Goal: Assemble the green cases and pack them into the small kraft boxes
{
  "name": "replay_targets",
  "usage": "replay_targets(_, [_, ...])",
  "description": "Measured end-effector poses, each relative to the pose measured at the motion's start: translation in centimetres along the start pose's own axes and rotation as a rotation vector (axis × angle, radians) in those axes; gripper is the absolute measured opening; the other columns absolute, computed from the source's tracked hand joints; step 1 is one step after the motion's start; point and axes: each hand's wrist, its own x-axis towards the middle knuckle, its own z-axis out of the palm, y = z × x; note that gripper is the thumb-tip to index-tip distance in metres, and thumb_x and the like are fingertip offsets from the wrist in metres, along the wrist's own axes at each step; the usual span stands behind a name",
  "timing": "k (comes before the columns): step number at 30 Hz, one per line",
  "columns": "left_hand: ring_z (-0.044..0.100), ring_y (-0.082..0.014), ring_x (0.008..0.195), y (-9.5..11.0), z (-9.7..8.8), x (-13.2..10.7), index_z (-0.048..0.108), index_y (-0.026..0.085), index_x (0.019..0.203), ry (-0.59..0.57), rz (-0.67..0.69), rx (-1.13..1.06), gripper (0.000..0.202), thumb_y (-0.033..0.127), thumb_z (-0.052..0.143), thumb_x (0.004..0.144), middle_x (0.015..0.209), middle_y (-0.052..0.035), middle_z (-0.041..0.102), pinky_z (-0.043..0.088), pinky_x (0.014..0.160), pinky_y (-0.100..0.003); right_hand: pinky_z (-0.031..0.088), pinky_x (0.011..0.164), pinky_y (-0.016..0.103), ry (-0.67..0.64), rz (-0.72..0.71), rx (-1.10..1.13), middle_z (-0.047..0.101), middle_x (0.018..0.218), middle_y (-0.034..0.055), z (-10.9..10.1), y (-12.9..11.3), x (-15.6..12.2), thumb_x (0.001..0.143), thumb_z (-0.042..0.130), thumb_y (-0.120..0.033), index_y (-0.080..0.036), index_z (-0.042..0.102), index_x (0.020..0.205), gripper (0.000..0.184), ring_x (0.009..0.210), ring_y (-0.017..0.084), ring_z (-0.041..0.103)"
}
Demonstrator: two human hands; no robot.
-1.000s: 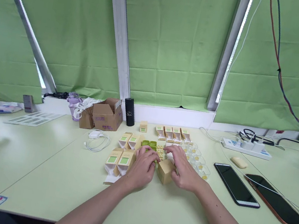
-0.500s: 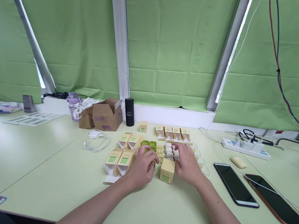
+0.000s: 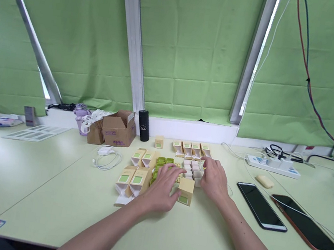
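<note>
My left hand (image 3: 165,188) is open, its fingers apart, with the thumb at the left side of a small closed tan box (image 3: 186,191) that has a green label. Beneath and behind that hand are green trays (image 3: 166,160), partly covered by it. My right hand (image 3: 215,180) bends its fingers down at the right edge of a cluster of small whitish blocks (image 3: 188,167); its fingertips are pressed together and what they hold is hidden. Small yellow pieces (image 3: 178,168) lie between the trays and the blocks. Open tan boxes (image 3: 139,177) with green labels stand left of my left hand.
More open boxes (image 3: 195,150) line up at the back, beside a small closed box (image 3: 159,142). A black cylinder (image 3: 143,125) and a cardboard carton (image 3: 118,130) stand by the wall. To the right lie two phones (image 3: 261,206), a cream case (image 3: 265,181) and a power strip (image 3: 274,166).
My left hand has shifted right from the green trays and spread its fingers beside the small box. My right hand has moved slightly right and back, away from the box.
</note>
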Motion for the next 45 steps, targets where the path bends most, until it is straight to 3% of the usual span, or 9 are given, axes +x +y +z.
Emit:
replay_targets(7, [0.039,-0.0375,0.149,1.4,-1.0,2.0,0.047,0.027,0.148,-0.2,0.039,0.087,0.073,0.015,0.071,0.08,0.149,-0.0119,0.058,0.039,0.121,-0.057,0.042,0.083,0.038,0.0,-0.009,0.03,0.071,0.112,0.0108,0.0,-0.2,-0.1,0.08,0.053,0.002,-0.017,0.056,0.129,0.052,0.104,0.03,0.058])
replay_targets(12, [0.056,-0.0373,0.125,1.7,-1.3,3.5,0.061,0.025,0.13,-0.259,0.098,0.219,0.054,0.015,0.073,0.079,0.119,-0.0112,0.069,0.048,0.105,-0.051,0.043,0.084,0.039,-0.008,-0.022,0.051,0.071,0.112,0.0123,0.1,-0.3,-0.2,0.082,0.054,-0.002,-0.016,0.057,0.129,0.049,0.104,0.031,0.058])
replay_targets(19, [0.067,-0.0355,0.105,1.4,-1.2,4.9,0.072,0.025,0.111,-0.299,0.173,0.304,0.033,0.024,0.08,0.079,0.105,-0.0095,0.074,0.051,0.094,-0.046,0.043,0.086,0.041,0.003,-0.04,0.073,0.071,0.113,0.0121,0.2,-0.2,-0.2,0.083,0.052,-0.001,-0.018,0.057,0.131,0.051,0.104,0.032,0.058])
replay_targets(25, [0.068,-0.0333,0.117,0.6,-3.9,7.2,0.072,0.026,0.126,-0.31,0.057,0.181,0.044,0.034,0.079,0.083,0.126,-0.0094,0.075,0.055,0.093,-0.039,0.044,0.086,0.042,-0.013,-0.032,0.091,0.071,0.113,0.012,0.0,-0.5,-0.3,0.082,0.051,0.0,-0.017,0.056,0.133,0.053,0.105,0.032,0.058])
replay_targets(29, [0.071,-0.0295,0.111,-1.2,-6.5,9.8,0.073,0.021,0.125,-0.284,-0.012,0.158,0.043,0.03,0.076,0.083,0.126,-0.0089,0.077,0.056,0.094,-0.036,0.043,0.087,0.041,-0.008,-0.037,0.081,0.071,0.112,0.0109,-0.1,-0.8,-0.3,0.082,0.051,0.0,-0.019,0.056,0.131,0.053,0.106,0.031,0.059])
replay_targets(32, [0.072,-0.028,0.11,-3.2,-8.0,11.9,0.073,0.02,0.129,-0.234,-0.082,0.278,0.048,0.028,0.077,0.081,0.125,-0.0072,0.078,0.056,0.095,-0.034,0.042,0.086,0.041,-0.002,-0.041,0.077,0.071,0.112,0.0109,-0.1,-0.9,-0.4,0.083,0.051,0.0,-0.019,0.055,0.131,0.052,0.105,0.031,0.059])
replay_targets(35, [0.07,-0.0316,0.117,-5.7,-9.0,13.5,0.074,0.019,0.13,-0.188,-0.133,0.345,0.051,0.024,0.077,0.079,0.129,-0.0096,0.077,0.055,0.099,-0.036,0.042,0.086,0.041,-0.007,-0.047,0.077,0.071,0.113,0.0108,-0.1,-1.0,-0.5,0.083,0.051,0.0,-0.019,0.055,0.131,0.052,0.106,0.031,0.059])
replay_targets(39, [0.061,-0.0358,0.131,-9.2,-9.3,14.8,0.069,0.02,0.136,-0.12,-0.224,0.449,0.056,0.026,0.077,0.081,0.138,-0.0111,0.073,0.05,0.11,-0.042,0.041,0.086,0.04,-0.022,-0.061,0.073,0.071,0.115,0.0103,0.1,-1.0,-0.6,0.085,0.05,-0.001,-0.019,0.054,0.132,0.051,0.106,0.031,0.058])
replay_targets(45, [0.056,-0.0378,0.133,-13.3,-8.7,15.3,0.066,0.024,0.139,-0.072,-0.346,0.555,0.052,0.033,0.076,0.088,0.138,-0.0122,0.071,0.047,0.111,-0.047,0.041,0.087,0.04,-0.02,-0.081,0.084,0.071,0.114,0.0098,0.4,-1.0,-0.8,0.086,0.049,-0.001,-0.02,0.055,0.13,0.049,0.104,0.03,0.058])
